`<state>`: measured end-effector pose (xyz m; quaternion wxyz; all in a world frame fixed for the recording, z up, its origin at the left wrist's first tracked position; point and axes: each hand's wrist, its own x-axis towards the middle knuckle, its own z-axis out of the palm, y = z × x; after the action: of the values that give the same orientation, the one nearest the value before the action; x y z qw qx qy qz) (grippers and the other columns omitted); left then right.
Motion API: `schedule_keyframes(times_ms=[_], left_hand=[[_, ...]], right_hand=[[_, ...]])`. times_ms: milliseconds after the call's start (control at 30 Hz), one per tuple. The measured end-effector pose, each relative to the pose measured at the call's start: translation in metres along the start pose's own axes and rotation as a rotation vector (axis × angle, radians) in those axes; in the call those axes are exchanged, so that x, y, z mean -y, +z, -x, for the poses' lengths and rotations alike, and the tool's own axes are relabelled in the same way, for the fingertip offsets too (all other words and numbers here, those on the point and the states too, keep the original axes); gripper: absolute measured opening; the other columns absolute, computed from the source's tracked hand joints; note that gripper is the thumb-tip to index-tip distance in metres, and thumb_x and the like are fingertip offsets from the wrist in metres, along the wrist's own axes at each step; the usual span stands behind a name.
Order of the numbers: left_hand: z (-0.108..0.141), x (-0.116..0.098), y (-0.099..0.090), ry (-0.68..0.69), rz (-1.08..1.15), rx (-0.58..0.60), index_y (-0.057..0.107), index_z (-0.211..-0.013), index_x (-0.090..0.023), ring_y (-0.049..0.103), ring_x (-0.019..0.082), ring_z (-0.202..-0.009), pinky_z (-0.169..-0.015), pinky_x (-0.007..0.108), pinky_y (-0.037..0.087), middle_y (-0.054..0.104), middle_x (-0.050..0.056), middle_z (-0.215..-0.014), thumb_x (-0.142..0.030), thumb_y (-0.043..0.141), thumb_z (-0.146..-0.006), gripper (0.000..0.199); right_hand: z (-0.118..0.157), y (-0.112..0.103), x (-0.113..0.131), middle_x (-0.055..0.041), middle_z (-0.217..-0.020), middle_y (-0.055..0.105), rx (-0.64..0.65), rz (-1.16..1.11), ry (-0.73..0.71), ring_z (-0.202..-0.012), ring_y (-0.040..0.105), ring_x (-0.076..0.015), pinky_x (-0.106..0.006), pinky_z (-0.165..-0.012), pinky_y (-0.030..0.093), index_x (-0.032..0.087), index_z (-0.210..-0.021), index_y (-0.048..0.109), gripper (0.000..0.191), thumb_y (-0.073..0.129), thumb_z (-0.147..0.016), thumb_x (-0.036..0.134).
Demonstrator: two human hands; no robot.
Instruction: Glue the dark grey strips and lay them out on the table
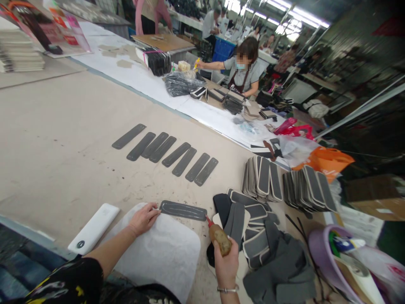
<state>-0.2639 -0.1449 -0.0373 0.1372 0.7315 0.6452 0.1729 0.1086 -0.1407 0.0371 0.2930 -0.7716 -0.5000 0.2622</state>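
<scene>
My right hand (227,258) grips a brownish squeeze glue bottle (221,240). Its red nozzle touches or hovers at the right end of a dark grey rounded strip (183,210), which has pale glue lines along it. At the strip's left end, the bunched fingers of my left hand (144,219) hold its edge. Below the strip lies a white rounded sheet (164,249), partly under my left arm. Farther up the table, several grey strips (166,150) lie in a slanted row, with pale lines on their faces.
Right of my hand are a loose pile of grey pieces (278,261), stacked pale-edged pieces (262,179) and a purple basin (319,240). A white oblong device (94,228) lies left. Across the table, a masked co-worker (243,69) sits by stacks and a black plastic bag (183,82).
</scene>
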Motion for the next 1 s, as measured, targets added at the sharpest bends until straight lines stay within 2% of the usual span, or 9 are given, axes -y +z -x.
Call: schedule_keyframes(times_ms=[200,400,600,667,733,833,900,1000], left_hand=[[-0.001,0.001,0.000,0.008,0.016,-0.014,0.071,-0.093,-0.024,0.059,0.017,-0.088,-0.077,0.028,0.050,0.060,0.008,-0.107,-0.033,0.042,-0.092,0.031],[0.000,0.001,-0.001,-0.010,0.035,-0.013,0.071,-0.096,-0.025,0.060,0.017,-0.089,-0.077,0.028,0.051,0.061,0.007,-0.106,-0.036,0.041,-0.092,0.033],[-0.005,0.002,-0.002,-0.001,0.062,-0.025,0.071,-0.092,-0.024,0.060,0.017,-0.090,-0.079,0.028,0.050,0.062,0.007,-0.101,-0.037,0.042,-0.092,0.032],[-0.012,0.000,-0.007,0.000,0.069,0.022,0.071,-0.090,-0.023,0.060,0.016,-0.086,-0.077,0.026,0.049,0.063,0.006,-0.097,-0.036,0.042,-0.092,0.032],[-0.020,-0.003,-0.014,0.006,0.068,0.117,0.069,-0.086,-0.023,0.060,0.015,-0.080,-0.073,0.024,0.048,0.063,0.004,-0.092,-0.034,0.040,-0.092,0.032],[-0.029,-0.008,-0.023,0.053,0.059,0.236,0.065,-0.078,-0.021,0.059,0.015,-0.072,-0.069,0.024,0.047,0.062,0.003,-0.083,-0.029,0.037,-0.090,0.032],[-0.033,-0.011,-0.025,0.082,0.050,0.258,0.063,-0.077,-0.020,0.059,0.016,-0.070,-0.068,0.025,0.047,0.062,0.005,-0.084,-0.026,0.036,-0.089,0.030],[-0.037,-0.015,-0.028,0.130,0.038,0.284,0.061,-0.078,-0.019,0.060,0.017,-0.071,-0.068,0.027,0.048,0.063,0.007,-0.087,-0.022,0.036,-0.086,0.026]], right_hand=[[0.017,-0.008,0.003,-0.0117,-0.102,0.065,0.005,-0.024,0.023,-0.091,0.064,-0.0276,-0.038,-0.079,0.051,0.017,-0.113,0.052,0.061,0.064,-0.067,0.057],[0.026,0.005,0.010,-0.0105,-0.101,0.065,0.070,-0.113,-0.006,-0.090,0.064,-0.0254,-0.037,-0.079,0.051,0.017,-0.112,0.051,0.058,0.065,-0.069,0.053],[0.013,0.013,0.008,-0.0111,-0.101,0.065,-0.051,-0.124,0.002,-0.089,0.063,-0.0253,-0.037,-0.077,0.052,0.016,-0.112,0.051,0.060,0.067,-0.067,0.053],[0.008,0.010,0.010,-0.0113,-0.099,0.065,-0.060,-0.136,-0.002,-0.087,0.064,-0.0260,-0.037,-0.076,0.052,0.016,-0.110,0.053,0.061,0.067,-0.065,0.055],[0.005,0.004,0.016,-0.0102,-0.095,0.066,-0.064,-0.160,0.035,-0.082,0.064,-0.0257,-0.037,-0.074,0.053,0.017,-0.108,0.054,0.062,0.068,-0.063,0.057],[0.006,-0.010,0.030,-0.0055,-0.084,0.066,-0.060,-0.274,0.200,-0.064,0.064,-0.0224,-0.036,-0.063,0.054,0.018,-0.115,0.049,0.071,0.068,-0.062,0.061],[0.008,-0.019,0.036,-0.0028,-0.079,0.066,-0.053,-0.413,0.296,-0.055,0.062,-0.0205,-0.035,-0.056,0.054,0.019,-0.119,0.045,0.078,0.068,-0.060,0.063],[0.012,-0.030,0.033,-0.0013,-0.074,0.065,-0.111,-0.587,0.339,-0.051,0.061,-0.0199,-0.032,-0.048,0.052,0.019,-0.117,0.045,0.081,0.071,-0.055,0.064]])
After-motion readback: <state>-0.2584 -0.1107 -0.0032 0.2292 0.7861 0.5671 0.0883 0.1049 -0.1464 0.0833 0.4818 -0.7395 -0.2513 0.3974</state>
